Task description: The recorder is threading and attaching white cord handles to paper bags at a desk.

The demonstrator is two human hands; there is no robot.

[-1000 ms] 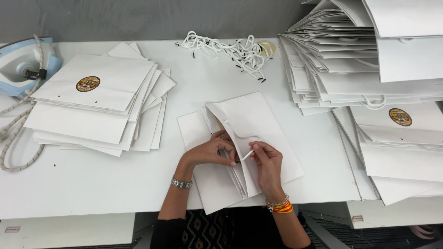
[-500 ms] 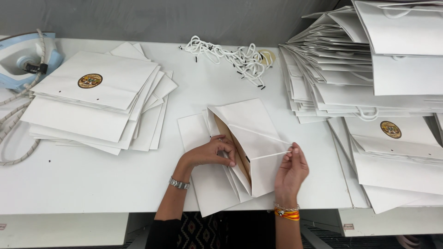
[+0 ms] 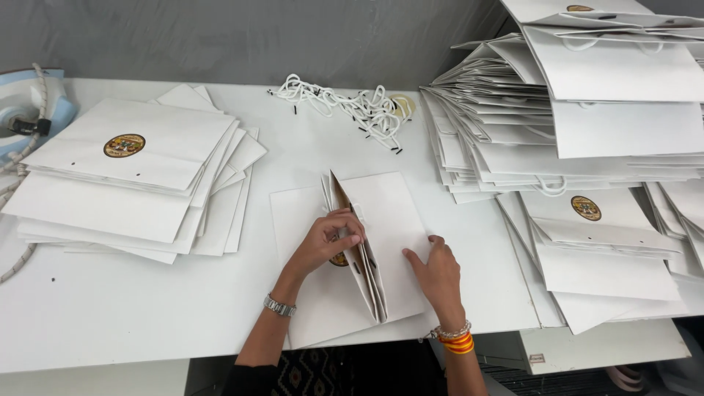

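At far left of the frame: iron (image 3: 22,117), then stack of flat bags (image 3: 139,176). Centre: left hand (image 3: 330,238) pinches the raised fold of the white paper bag (image 3: 389,220); right hand (image 3: 436,271) lies flat, fingers spread, on it. Cords (image 3: 345,106) above. Right: bag piles (image 3: 587,139).

A: What's worn on the left hand (image 3: 328,238)?
B: A silver watch (image 3: 279,306) at the wrist. Beaded and orange-red bangles (image 3: 456,340) are seen by the right hand (image 3: 438,275); patterned dark clothing below.
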